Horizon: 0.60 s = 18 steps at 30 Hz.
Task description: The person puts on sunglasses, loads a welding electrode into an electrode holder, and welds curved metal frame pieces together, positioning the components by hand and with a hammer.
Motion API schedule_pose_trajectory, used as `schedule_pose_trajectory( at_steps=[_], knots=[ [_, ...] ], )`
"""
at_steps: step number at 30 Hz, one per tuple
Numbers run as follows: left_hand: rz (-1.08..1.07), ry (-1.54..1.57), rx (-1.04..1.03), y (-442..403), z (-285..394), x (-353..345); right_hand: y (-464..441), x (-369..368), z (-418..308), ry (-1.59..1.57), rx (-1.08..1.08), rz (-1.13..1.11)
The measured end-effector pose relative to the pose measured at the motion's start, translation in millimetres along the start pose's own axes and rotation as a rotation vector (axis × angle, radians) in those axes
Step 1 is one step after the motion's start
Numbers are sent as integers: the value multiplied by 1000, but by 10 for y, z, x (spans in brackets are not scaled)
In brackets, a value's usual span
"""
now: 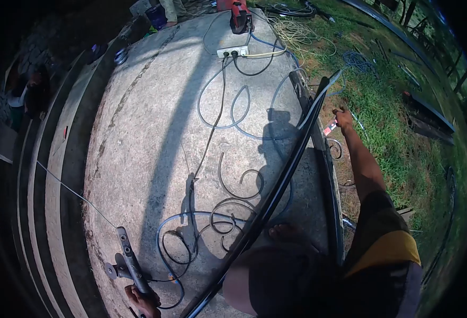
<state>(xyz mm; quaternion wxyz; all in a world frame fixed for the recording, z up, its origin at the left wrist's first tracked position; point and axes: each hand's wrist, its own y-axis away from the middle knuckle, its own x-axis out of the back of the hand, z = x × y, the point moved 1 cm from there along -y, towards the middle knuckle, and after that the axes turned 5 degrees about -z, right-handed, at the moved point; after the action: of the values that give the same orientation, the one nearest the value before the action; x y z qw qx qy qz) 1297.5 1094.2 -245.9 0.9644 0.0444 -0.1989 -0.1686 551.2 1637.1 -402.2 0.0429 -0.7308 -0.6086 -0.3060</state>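
Note:
My left hand (144,303) is low at the left, fingers curled at the lower end of a long grey tool (129,258) with round holes along it. A round disc (110,271) sits at the tool's left side. From its upper end a thin rod or wire (79,195) runs over the steps. My right arm reaches out to the right; my right hand (342,117) is closed on a small red-and-white object (330,127), its kind unclear. A long black tube (276,197) slants between my hands, past my legs.
A white power strip (232,52) with plugs lies ahead, near a red machine (239,18). Blue hose (207,213) and black cables loop over the concrete slab (132,132). Concrete steps (53,212) drop away left; grass (382,143) lies right. A person (31,93) is at far left.

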Motion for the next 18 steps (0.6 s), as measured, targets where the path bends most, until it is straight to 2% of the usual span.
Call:
schedule_pose_trajectory(
  at_steps=[2, 4, 5, 6, 8, 10, 11, 13, 14, 16, 17, 18],
  knots=[
    [52, -94, -9, -228, -241, 38, -833, -13, 79, 105, 188, 173],
    [13, -117, 4, -310, -200, -164, -1027, 34, -277, 37, 79, 70],
    [-6, -215, 262, -152, 125, -341, -1295, 14, -293, 40, 103, 73],
    [-4, -229, 264, -144, 142, -533, -1572, -19, -325, 40, 135, 77],
    [200, -124, 279, -128, 149, -819, -1836, -100, -455, -44, 161, 86],
    [155, -123, 297, -106, 252, -1088, -2191, -150, -492, -125, 194, 101],
    [205, -116, 304, -109, 217, -1157, -2325, -125, -533, -146, 159, 24],
    [256, -125, 322, -99, 74, -1166, -2491, -123, -520, 70, 104, 240],
    [241, -236, 311, -104, -64, -1057, -2576, -63, -474, 78, 91, 234],
    [224, -351, 304, -112, -120, -999, -2695, 102, -532, 226, 514, 294],
    [214, -406, 320, -112, -106, -1002, -2653, 81, -673, 295, 363, 431],
    [202, -460, 335, -106, -12, -1081, -2723, 110, -660, 298, 359, 429]
  ],
)
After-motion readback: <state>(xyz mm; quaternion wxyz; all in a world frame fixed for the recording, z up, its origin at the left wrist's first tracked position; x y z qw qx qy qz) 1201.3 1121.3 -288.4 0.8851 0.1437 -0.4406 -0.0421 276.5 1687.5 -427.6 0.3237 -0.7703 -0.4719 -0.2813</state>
